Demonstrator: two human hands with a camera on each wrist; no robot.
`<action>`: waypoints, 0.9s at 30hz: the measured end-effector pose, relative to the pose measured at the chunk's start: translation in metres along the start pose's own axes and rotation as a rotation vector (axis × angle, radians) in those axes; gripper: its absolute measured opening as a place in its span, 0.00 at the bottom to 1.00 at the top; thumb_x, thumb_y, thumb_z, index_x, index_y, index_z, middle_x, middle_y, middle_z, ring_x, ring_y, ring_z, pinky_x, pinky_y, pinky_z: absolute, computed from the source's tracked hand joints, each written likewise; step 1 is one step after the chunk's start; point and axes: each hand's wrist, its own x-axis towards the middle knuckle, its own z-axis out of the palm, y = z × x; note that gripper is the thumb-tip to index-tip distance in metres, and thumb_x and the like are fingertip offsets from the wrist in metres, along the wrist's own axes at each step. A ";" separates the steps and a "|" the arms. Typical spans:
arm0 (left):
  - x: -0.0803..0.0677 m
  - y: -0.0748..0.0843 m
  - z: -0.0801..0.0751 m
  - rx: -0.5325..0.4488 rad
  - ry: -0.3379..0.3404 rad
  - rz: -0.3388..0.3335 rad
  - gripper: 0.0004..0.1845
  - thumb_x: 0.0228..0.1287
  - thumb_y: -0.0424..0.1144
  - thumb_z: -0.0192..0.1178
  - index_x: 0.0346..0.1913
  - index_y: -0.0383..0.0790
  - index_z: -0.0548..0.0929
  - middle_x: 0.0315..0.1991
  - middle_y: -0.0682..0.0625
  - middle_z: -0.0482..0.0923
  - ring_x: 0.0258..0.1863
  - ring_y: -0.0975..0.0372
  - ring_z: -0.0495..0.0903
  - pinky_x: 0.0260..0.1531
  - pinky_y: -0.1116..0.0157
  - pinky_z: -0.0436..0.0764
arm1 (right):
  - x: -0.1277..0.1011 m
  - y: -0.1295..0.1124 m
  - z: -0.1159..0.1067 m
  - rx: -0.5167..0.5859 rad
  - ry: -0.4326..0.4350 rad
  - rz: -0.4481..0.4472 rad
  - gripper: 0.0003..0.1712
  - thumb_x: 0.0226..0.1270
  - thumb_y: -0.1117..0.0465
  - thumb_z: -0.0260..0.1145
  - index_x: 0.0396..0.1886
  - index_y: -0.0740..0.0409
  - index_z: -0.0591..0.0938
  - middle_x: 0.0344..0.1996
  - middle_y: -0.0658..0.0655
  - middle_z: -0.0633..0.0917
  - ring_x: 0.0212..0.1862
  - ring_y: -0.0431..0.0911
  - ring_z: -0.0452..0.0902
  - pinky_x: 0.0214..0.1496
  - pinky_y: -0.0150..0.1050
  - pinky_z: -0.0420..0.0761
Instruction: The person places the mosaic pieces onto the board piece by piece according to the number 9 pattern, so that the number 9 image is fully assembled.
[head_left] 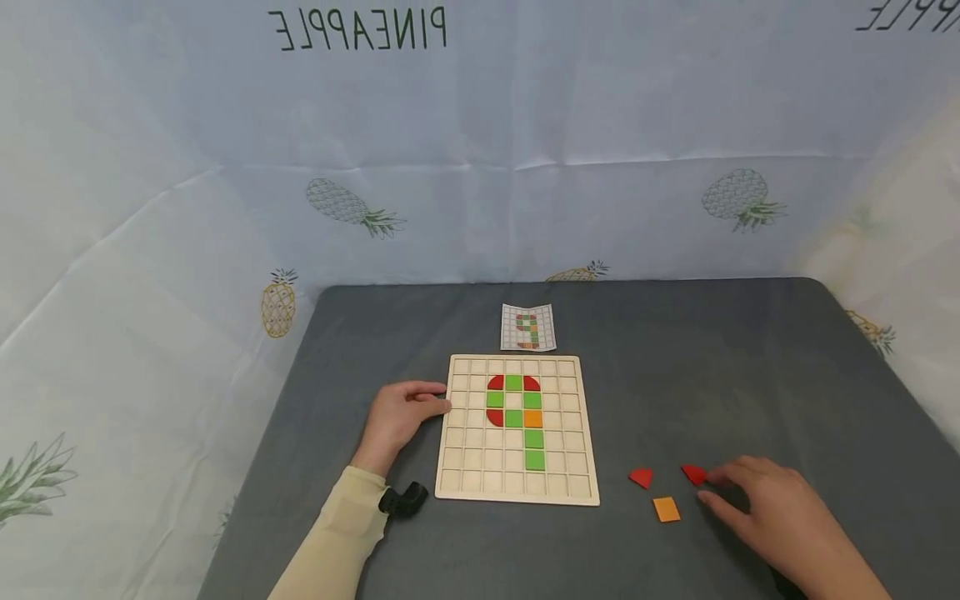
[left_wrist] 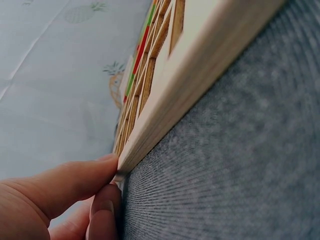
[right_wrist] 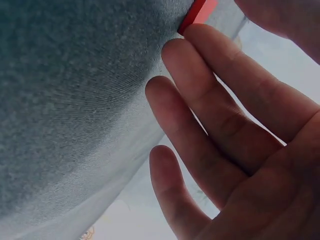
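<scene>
A wooden grid board [head_left: 517, 495] lies flat on the grey table, with red, green and orange tiles [head_left: 514, 400] set in its upper cells. My left hand [head_left: 439, 400] rests at the board's left edge [left_wrist: 200, 75], and its fingertips [left_wrist: 102, 165] press against that edge. To the right of the board, my right hand [head_left: 712, 487] hovers low over the table with its fingers nearly straight. Its fingertips [right_wrist: 175, 50] touch a loose red quarter-round tile [head_left: 693, 474] [right_wrist: 197, 14]. A second red quarter-round tile [head_left: 641, 477] and an orange square tile [head_left: 666, 508] lie loose just left of that hand.
A small printed pattern card [head_left: 528, 327] lies behind the board. A black wrist camera [head_left: 403, 498] sits at my left cuff. A pale cloth with pineapple prints [head_left: 352, 207] hangs behind and beside the grey table [head_left: 712, 367].
</scene>
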 end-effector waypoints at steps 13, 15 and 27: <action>-0.001 0.000 0.001 -0.017 0.009 -0.005 0.15 0.60 0.42 0.80 0.50 0.47 0.95 0.34 0.50 0.90 0.37 0.58 0.83 0.40 0.63 0.78 | 0.016 -0.011 0.006 -0.005 -0.027 -0.028 0.12 0.59 0.48 0.84 0.36 0.45 0.91 0.34 0.44 0.86 0.38 0.46 0.84 0.46 0.59 0.83; -0.001 -0.001 0.001 -0.019 0.009 -0.006 0.15 0.60 0.42 0.80 0.50 0.47 0.95 0.34 0.50 0.90 0.37 0.58 0.83 0.40 0.63 0.78 | 0.017 -0.014 0.007 -0.002 -0.022 -0.038 0.13 0.57 0.48 0.85 0.36 0.45 0.91 0.34 0.44 0.86 0.38 0.46 0.83 0.46 0.59 0.83; 0.000 0.001 0.001 -0.026 0.013 -0.004 0.15 0.59 0.41 0.81 0.49 0.48 0.95 0.35 0.50 0.89 0.40 0.58 0.85 0.42 0.62 0.80 | 0.020 -0.019 0.009 0.008 -0.006 -0.084 0.14 0.53 0.53 0.88 0.37 0.43 0.90 0.34 0.41 0.85 0.39 0.43 0.83 0.48 0.59 0.83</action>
